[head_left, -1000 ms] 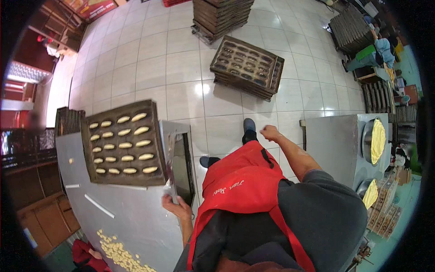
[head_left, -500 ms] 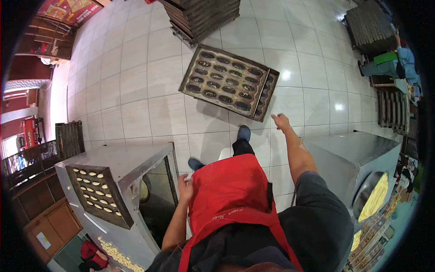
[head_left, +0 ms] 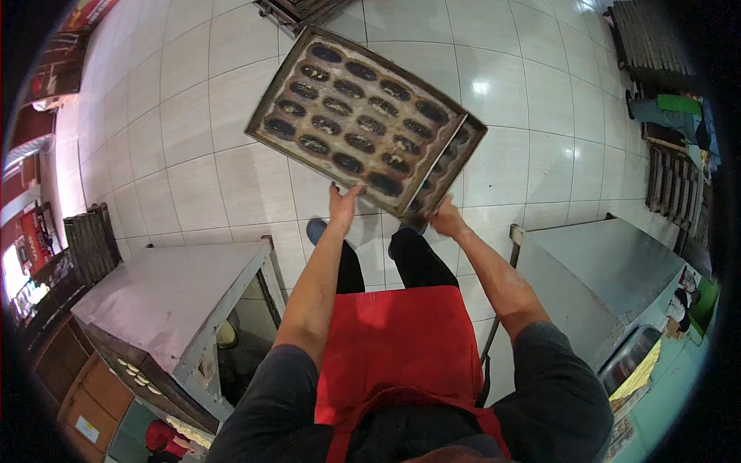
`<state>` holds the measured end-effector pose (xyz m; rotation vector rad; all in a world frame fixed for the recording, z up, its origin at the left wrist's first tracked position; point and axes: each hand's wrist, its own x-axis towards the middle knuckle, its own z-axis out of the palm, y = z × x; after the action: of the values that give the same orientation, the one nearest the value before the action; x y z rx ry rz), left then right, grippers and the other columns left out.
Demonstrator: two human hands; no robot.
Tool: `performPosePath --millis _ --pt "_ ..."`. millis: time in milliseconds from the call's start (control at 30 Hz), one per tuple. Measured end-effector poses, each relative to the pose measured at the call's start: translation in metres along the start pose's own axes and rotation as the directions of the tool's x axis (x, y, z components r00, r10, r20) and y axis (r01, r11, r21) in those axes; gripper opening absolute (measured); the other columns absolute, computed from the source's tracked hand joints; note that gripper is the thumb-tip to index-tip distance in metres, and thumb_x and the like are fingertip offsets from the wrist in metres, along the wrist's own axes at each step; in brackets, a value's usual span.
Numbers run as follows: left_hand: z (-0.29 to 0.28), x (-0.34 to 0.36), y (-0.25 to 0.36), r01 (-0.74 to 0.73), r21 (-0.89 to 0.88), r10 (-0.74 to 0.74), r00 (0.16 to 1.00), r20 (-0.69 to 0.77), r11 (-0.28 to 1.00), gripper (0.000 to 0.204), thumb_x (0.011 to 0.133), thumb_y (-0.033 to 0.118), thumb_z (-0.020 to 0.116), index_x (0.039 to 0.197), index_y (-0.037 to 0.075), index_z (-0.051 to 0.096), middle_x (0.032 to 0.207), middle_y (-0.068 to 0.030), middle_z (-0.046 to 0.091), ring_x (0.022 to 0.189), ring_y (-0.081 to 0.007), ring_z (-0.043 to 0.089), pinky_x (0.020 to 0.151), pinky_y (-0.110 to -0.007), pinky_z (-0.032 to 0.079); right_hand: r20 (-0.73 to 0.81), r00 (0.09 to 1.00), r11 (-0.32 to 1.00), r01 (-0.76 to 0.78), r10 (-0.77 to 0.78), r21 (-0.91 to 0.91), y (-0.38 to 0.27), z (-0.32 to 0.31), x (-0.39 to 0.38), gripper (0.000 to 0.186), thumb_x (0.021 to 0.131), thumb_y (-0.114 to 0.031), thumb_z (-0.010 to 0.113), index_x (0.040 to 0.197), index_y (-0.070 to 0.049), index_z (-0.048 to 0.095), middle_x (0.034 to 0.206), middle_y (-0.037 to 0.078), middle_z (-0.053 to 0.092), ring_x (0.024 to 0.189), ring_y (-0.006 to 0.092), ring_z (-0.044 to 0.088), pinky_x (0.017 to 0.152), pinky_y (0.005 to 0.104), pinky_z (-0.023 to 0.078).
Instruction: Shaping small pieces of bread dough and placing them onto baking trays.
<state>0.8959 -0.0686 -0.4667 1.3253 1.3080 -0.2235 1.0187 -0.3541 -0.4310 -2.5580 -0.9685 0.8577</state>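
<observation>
Both hands have reached in since half a second ago: the left hand (head_left: 342, 207) has moved from beside the red apron (head_left: 397, 332) to the near long edge of the baking tray (head_left: 361, 121), and the right hand (head_left: 446, 219) has come to the near right corner of the lower tray (head_left: 440, 176). From my remote seat I read the step as taking hold. The baking tray, with its dark oval hollows, lies askew over the lower tray, whose strip of hollows shows past the right short edge. I see the left thumb wide of its fingers at the rim. The right fingers are partly hidden by the corner, so I cannot tell how tightly they are closed. Seen from above, I can't be sure what bears the trays underneath.

Guiding this grip, I would want thumbs above the rim and fingers below, with the hands set farther apart: both sit toward the right end, so the far left corner would probably sag. I'd also get both hands onto the same tray, because a hold split between upper and lower could let them slide. Shoes (head_left: 316, 230) planted apart on the tiled floor (head_left: 502, 170) should give a steady base
</observation>
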Motion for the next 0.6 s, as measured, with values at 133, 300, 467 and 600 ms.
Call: performPosePath --millis 133,300,467,600 --pt "-0.022 0.033 -0.022 0.221 -0.231 -0.227 0.974 0.003 0.947 0.108 0.088 0.05 0.082 0.171 0.008 0.026 0.162 -0.0112 0.049 0.143 -0.0293 0.046 0.11 -0.05 0.041 0.131 0.96 0.959 -0.263 0.249 0.104 0.006 -0.096 0.036 0.061 0.092 -0.043 0.076 0.132 0.002 0.065 0.105 0.024 0.075 0.088 0.0478 0.072 0.078 0.0543 0.06" --pt "-0.07 0.066 -0.032 0.045 -0.431 -0.014 0.997 0.076 0.901 0.061 0.091 0.041 0.072 0.146 0.018 0.058 0.139 -0.003 0.063 0.134 -0.0276 0.054 0.111 -0.05 0.04 -0.061 0.96 0.906 -0.235 0.273 0.353 0.053 -0.121 0.19 0.132 0.075 -0.067 0.089 0.162 0.013 0.032 0.158 0.035 0.049 0.151 0.0485 0.044 0.124 0.05 0.039" --pt "-0.094 0.119 -0.063 0.191 -0.749 -0.045 0.976 0.211 0.635 0.078 0.105 0.07 0.053 0.146 0.004 0.062 0.135 -0.0133 0.069 0.128 -0.0311 0.063 0.114 -0.051 0.048 0.387 0.921 0.219 -0.387 0.043 0.896 0.098 -0.012 0.254 0.132 0.086 -0.08 0.072 0.173 0.0 0.016 0.178 0.029 0.018 0.166 0.0373 0.019 0.134 0.0449 0.015" --pt "-0.099 0.174 -0.1 0.05 -0.452 -0.041 0.999 0.03 0.89 0.074 0.109 0.065 0.05 0.149 0.004 0.06 0.134 -0.0098 0.069 0.125 -0.0257 0.064 0.109 -0.044 0.052 0.401 0.895 0.065 -0.42 0.196 0.905 0.111 0.079 0.258 0.108 0.1 -0.084 0.045 0.175 -0.011 0.019 0.182 0.02 0.013 0.168 0.0337 0.012 0.135 0.0476 0.007"
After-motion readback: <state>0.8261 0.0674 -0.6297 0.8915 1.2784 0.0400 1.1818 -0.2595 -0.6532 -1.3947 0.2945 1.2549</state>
